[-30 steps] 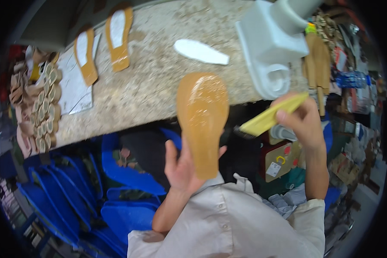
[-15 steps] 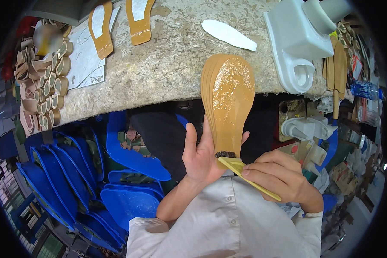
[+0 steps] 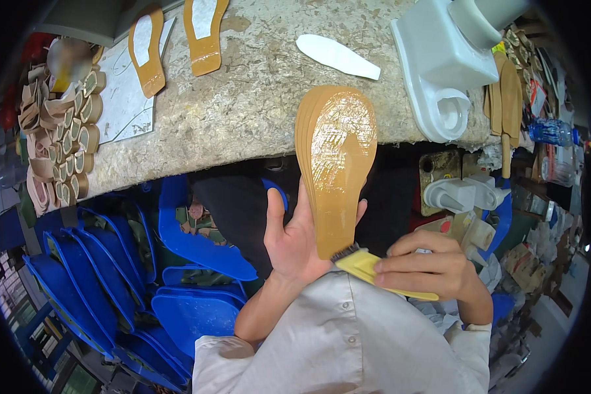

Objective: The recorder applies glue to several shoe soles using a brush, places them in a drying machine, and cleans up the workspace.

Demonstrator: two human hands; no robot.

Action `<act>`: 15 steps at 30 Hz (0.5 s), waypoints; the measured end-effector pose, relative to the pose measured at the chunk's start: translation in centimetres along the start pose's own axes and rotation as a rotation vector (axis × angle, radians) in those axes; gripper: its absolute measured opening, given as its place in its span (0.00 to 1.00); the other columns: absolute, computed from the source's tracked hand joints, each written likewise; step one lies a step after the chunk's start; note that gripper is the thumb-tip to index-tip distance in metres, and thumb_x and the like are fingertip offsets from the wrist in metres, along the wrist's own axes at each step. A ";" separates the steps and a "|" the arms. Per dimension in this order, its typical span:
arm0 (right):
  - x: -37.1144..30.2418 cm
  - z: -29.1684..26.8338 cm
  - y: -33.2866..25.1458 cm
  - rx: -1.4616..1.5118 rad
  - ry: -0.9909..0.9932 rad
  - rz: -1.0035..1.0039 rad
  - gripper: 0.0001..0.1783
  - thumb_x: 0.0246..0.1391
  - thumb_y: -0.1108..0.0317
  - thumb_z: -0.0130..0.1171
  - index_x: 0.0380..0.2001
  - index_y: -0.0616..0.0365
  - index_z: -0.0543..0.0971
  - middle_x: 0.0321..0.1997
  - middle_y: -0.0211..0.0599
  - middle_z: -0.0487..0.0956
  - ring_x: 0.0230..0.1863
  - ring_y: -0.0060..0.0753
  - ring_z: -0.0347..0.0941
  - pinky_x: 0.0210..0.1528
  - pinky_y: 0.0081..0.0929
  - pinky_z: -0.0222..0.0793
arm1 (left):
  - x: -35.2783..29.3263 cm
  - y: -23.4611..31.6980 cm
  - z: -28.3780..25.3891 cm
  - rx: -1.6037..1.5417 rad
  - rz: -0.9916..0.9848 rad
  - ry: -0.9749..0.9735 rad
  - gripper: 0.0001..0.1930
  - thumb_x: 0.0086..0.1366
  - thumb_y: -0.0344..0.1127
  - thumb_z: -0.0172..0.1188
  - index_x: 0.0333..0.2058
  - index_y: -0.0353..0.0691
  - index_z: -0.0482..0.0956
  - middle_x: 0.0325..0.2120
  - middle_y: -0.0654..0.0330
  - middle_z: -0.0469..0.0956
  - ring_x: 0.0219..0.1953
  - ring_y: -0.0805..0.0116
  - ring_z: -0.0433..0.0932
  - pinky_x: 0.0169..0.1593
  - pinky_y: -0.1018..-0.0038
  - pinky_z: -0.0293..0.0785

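Observation:
My left hand (image 3: 290,244) holds a fanned stack of tan insoles (image 3: 338,171) from beneath, its thumb standing away on the left and a fingertip showing at the right edge. The other fingers are hidden behind the stack. Wet, shiny streaks cover the wide upper part of the top insole. In my right hand (image 3: 433,266) is a yellow-handled brush (image 3: 364,266), gripped between thumb and fingers. Its dark bristles are at the narrow lower end of the insoles, by the right corner; whether they touch cannot be made out.
On the worn workbench (image 3: 243,98) lie two tan insoles (image 3: 203,46) with white patches and a white insole-shaped piece (image 3: 338,56). A white glue dispenser (image 3: 443,65) stands at right. Curled tan strips (image 3: 72,138) crowd the left end. Blue bins (image 3: 197,312) stand below left.
The brush has shifted slightly right and down at the narrow end of the insoles, its bristles now tilted at the corner. The insoles and my left hand sit slightly further left in view.

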State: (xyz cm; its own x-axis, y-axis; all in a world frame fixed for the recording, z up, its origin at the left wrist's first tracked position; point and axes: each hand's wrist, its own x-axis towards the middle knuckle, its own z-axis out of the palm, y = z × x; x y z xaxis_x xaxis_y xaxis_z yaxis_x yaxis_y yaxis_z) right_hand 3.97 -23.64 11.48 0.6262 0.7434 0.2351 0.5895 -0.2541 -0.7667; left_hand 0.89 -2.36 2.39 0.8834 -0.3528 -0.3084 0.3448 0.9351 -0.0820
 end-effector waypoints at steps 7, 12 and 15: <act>1.7 -0.3 1.4 0.043 0.041 -0.020 0.14 0.40 0.72 0.70 0.35 0.60 0.88 0.40 0.37 0.86 0.38 0.37 0.79 0.37 0.27 0.79 | -0.2 0.6 0.1 0.010 -0.014 0.028 0.42 0.71 0.72 0.32 0.75 0.53 0.45 0.76 0.56 0.46 0.77 0.50 0.39 0.76 0.53 0.40; 0.8 -0.7 3.0 0.182 0.017 -0.020 0.15 0.42 0.72 0.70 0.38 0.61 0.88 0.41 0.38 0.86 0.37 0.38 0.79 0.37 0.29 0.78 | -0.2 0.8 -0.3 0.026 -0.021 -0.016 0.41 0.73 0.70 0.31 0.75 0.53 0.42 0.75 0.58 0.50 0.76 0.58 0.49 0.76 0.53 0.41; 2.0 -0.2 3.6 0.123 0.092 -0.002 0.15 0.43 0.71 0.69 0.38 0.61 0.88 0.41 0.38 0.86 0.38 0.39 0.79 0.37 0.29 0.78 | -0.3 1.2 -0.4 0.102 -0.013 -0.037 0.37 0.76 0.64 0.30 0.75 0.52 0.43 0.74 0.58 0.51 0.75 0.58 0.51 0.76 0.53 0.42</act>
State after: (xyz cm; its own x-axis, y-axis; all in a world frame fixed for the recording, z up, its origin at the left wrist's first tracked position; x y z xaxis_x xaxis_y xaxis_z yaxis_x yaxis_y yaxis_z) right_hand 7.49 -23.18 9.29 0.6721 0.6830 0.2861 0.5274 -0.1703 -0.8324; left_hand 0.96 -1.11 1.97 0.8889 -0.3680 -0.2728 0.3855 0.9226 0.0117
